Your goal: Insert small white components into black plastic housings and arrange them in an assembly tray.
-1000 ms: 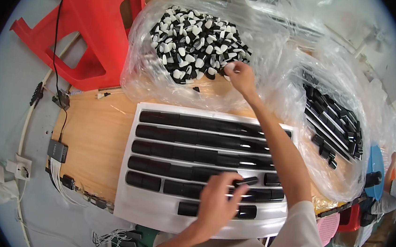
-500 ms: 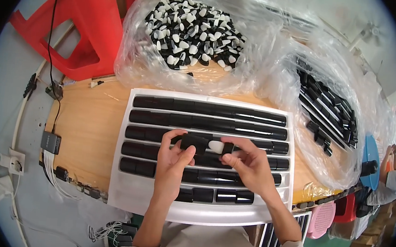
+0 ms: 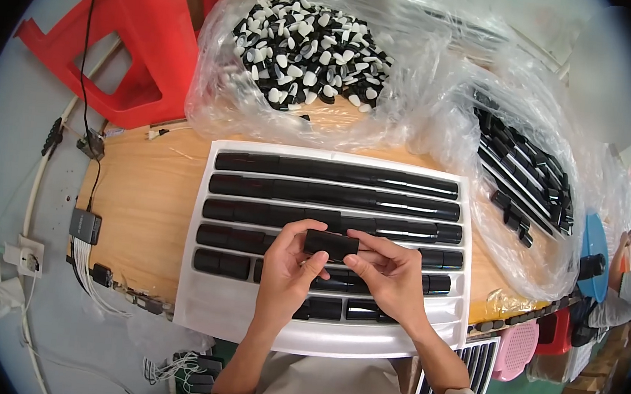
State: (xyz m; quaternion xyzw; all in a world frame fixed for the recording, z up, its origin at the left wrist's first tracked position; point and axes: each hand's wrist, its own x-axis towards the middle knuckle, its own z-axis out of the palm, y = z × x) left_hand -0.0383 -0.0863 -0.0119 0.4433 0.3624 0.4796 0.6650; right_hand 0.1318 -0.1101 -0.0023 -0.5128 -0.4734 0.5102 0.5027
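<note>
Above the tray, both my hands grip one short black tube-shaped case (image 3: 331, 246) held level. My left hand (image 3: 284, 273) pinches its left end between thumb and fingers. My right hand (image 3: 392, 277) is closed on the right end, thumb tip pressed at its lower edge. No white tip shows on it. Below lies a white moulded tray (image 3: 208, 304) whose long slots hold rows of glossy black cases (image 3: 333, 171). My hands hide parts of the middle and nearer rows.
A clear plastic bag (image 3: 213, 75) holds a heap of black pieces with white oval tips (image 3: 309, 54). Another bag at right holds black cases (image 3: 528, 170). A red stool (image 3: 147, 25) stands far left, a black cable box (image 3: 85, 227) at the table's left edge. Another person (image 3: 626, 288) sits far right.
My right hand has moved left, bringing its white-tipped black piece against the black case in my left hand. The white tip is now out of sight, apparently inside the case.
</note>
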